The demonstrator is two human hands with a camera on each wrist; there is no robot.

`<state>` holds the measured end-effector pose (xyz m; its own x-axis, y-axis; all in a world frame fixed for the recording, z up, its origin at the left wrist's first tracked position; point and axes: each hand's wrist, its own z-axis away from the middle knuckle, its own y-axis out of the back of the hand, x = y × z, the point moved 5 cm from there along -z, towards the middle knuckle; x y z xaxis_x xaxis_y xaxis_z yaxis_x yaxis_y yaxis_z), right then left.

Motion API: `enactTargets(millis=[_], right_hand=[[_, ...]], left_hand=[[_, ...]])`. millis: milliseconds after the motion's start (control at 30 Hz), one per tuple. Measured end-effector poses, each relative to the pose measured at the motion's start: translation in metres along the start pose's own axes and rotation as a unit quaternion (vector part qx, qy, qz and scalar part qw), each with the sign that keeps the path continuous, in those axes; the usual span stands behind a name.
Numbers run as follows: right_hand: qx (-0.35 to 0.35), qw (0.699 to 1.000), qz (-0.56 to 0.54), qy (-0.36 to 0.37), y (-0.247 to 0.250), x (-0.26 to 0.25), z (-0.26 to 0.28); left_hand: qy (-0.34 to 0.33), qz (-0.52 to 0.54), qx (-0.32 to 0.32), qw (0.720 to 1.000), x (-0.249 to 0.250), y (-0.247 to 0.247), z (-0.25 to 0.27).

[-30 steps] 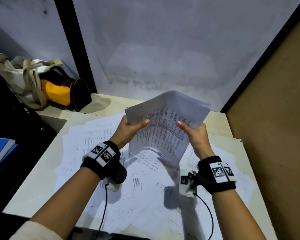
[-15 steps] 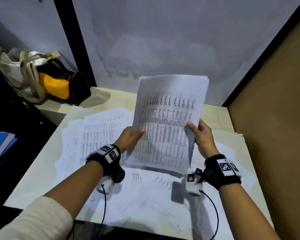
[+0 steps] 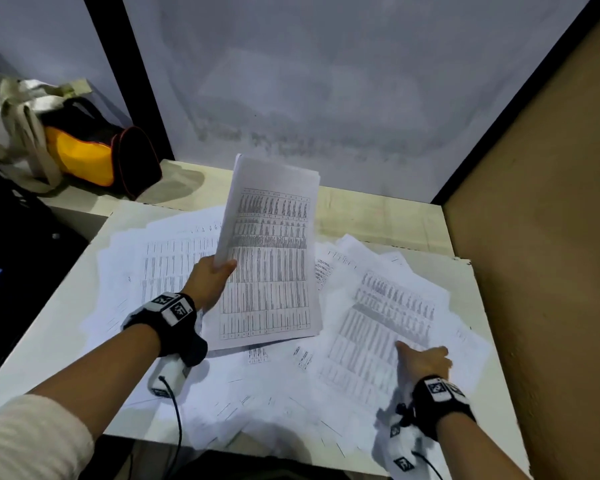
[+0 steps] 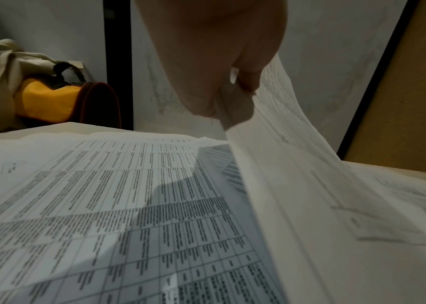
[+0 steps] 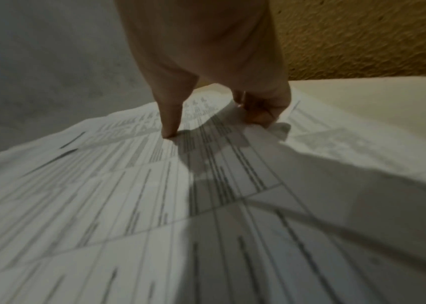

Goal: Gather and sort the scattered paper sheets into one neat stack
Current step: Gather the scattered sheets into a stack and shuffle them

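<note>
A stack of printed sheets (image 3: 271,265) stands tilted above the table, its lower edge near the scattered papers. My left hand (image 3: 212,278) grips its left edge, thumb on the front; the left wrist view shows the hand (image 4: 242,90) pinching that stack (image 4: 297,185). Several loose printed sheets (image 3: 174,265) cover the tabletop. At the right, my right hand (image 3: 423,358) lies on one loose table-printed sheet (image 3: 378,323). In the right wrist view the hand (image 5: 214,123) presses its thumb on that sheet (image 5: 128,185), and its curled fingers bunch the paper.
The pale table (image 3: 49,334) sits in a corner, with a grey wall behind and a brown board (image 3: 534,237) close on the right. A yellow-and-black bag (image 3: 84,154) with a cloth tote lies at the back left. Papers overhang the table's front edge.
My right hand let go of the stack and dropped to a loose sheet at the right. The left hand alone now holds the stack, tilted and lower.
</note>
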<state>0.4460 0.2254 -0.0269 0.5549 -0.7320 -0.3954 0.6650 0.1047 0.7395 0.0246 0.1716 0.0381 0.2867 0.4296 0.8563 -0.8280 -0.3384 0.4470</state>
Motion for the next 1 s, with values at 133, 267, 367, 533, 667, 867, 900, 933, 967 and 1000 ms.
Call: enactTargets(millis=[133, 267, 367, 533, 667, 867, 900, 933, 967, 1000], right_hand=[[0.007, 0.998, -0.065, 0.014, -0.005, -0.015, 0.004], [-0.058, 0.988, -0.138, 0.049, -0.005, -0.02, -0.002], [-0.108, 0.979, -0.16, 0.063, -0.001, -0.025, -0.002], [0.004, 0.978, -0.087, 0.187, 0.051, -0.056, 0.003], [0.023, 0.958, -0.12, 0.26, 0.092, -0.078, 0.003], [0.055, 0.922, -0.211, 0.321, 0.144, -0.1, 0.012], [0.062, 0.915, -0.232, 0.325, 0.154, -0.105, 0.015], [0.059, 0.909, -0.261, 0.32, 0.163, -0.11, 0.02], [0.066, 0.899, -0.294, 0.319, 0.174, -0.115, 0.024], [0.075, 0.884, -0.327, 0.325, 0.184, -0.12, 0.03]], left_hand=[[0.002, -0.002, 0.004, 1.0, -0.004, 0.002, 0.002], [0.015, 0.007, 0.01, 1.0, -0.015, 0.01, 0.004], [0.011, 0.007, 0.006, 1.0, -0.019, 0.012, 0.006], [0.002, 0.012, 0.011, 1.0, -0.02, 0.017, 0.007], [-0.007, 0.009, 0.007, 1.0, -0.017, 0.021, 0.006], [-0.004, 0.005, 0.001, 1.0, -0.013, 0.018, 0.003], [-0.005, 0.006, 0.003, 1.0, -0.012, 0.018, 0.003], [-0.009, 0.006, 0.007, 1.0, -0.011, 0.019, 0.002], [-0.01, 0.008, 0.009, 1.0, -0.008, 0.019, 0.003], [-0.013, 0.01, 0.01, 1.0, -0.007, 0.019, 0.002]])
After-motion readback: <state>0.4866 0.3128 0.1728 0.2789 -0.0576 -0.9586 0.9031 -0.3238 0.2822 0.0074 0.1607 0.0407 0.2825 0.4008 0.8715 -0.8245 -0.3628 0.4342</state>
